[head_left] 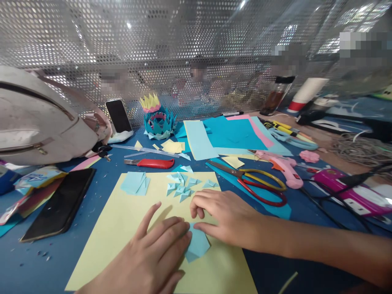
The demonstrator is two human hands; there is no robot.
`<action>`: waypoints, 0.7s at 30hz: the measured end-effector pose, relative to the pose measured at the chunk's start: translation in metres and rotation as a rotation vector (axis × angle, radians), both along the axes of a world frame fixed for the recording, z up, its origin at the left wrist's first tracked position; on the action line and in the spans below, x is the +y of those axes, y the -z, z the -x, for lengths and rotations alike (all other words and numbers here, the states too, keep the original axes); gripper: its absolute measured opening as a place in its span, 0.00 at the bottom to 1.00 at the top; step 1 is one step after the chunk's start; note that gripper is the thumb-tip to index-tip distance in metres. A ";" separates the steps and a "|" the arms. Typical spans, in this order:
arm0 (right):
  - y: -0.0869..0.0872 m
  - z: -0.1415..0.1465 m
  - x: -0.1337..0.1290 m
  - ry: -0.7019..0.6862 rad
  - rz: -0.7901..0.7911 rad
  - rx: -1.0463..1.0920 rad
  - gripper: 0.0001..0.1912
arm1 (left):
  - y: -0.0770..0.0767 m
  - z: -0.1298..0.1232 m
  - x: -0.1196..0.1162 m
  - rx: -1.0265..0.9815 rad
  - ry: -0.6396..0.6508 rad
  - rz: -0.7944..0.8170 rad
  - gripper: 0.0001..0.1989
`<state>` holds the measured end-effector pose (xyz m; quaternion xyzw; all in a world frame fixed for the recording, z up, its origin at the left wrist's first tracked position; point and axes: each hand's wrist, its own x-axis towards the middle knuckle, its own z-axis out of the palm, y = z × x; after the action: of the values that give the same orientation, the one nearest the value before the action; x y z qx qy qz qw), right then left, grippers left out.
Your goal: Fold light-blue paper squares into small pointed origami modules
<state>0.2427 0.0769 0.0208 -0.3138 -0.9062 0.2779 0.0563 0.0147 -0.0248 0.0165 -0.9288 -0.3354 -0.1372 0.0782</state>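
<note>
A small light blue sheet of paper (197, 243), partly folded, lies on a larger pale yellow sheet (107, 241). My left hand (156, 249) presses its fingertips on the left edge of the small sheet, one finger lifted away. My right hand (228, 214) is curled, its thumb on the top corner of the same sheet. The fingertips partly cover that corner. Just beyond my hands lie several small folded light blue paper pieces (180, 191). A loose stack of light blue squares (135, 183) rests at the upper left of the yellow sheet.
Scissors (245, 175), a red utility knife (156, 163) and a pink glue gun (286, 167) lie beyond the yellow sheet. A black phone (61, 204) is at left, near a backpack (39, 118). A paper lotus (159, 122) and coloured sheets (235, 132) stand farther back. Cables (324, 200) run at right.
</note>
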 end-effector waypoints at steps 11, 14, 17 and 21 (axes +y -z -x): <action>0.006 -0.001 -0.007 -0.067 -0.086 0.079 0.09 | 0.000 0.001 0.000 -0.001 -0.031 0.023 0.14; 0.011 -0.002 -0.005 -0.092 -0.170 0.180 0.07 | 0.002 0.001 -0.001 0.000 -0.031 0.026 0.15; 0.017 -0.003 -0.006 -0.138 -0.309 0.249 0.06 | 0.004 0.001 -0.002 -0.001 -0.022 0.017 0.15; 0.018 -0.005 -0.007 -0.197 -0.414 0.256 0.09 | 0.005 -0.001 0.000 -0.019 -0.009 -0.018 0.16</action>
<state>0.2478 0.0695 0.0027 -0.1680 -0.9554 0.1280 0.2063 0.0154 -0.0245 0.0118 -0.9251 -0.3389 -0.1489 0.0841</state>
